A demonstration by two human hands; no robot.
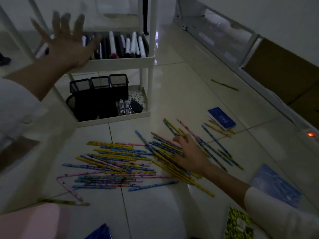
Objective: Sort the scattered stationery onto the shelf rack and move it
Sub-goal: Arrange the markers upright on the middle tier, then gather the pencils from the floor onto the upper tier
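Observation:
Many patterned pencils (119,163) in yellow, blue and pink lie scattered on the tiled floor. My right hand (189,152) rests flat on the right part of the pile, fingers spread over yellow pencils. My left hand (67,42) is raised in the air with fingers spread, holding nothing, in front of the white shelf rack (120,63). The rack's middle tier holds black and white markers (126,45). Its bottom tier carries black mesh pen holders (100,94) and a few small items.
A small blue notebook (221,120) lies on the floor at right, over a few pencils. A larger blue book (276,187) and a yellow-black patterned item (238,223) lie near my right sleeve. A low white frame with cardboard boxes (283,69) runs along the right.

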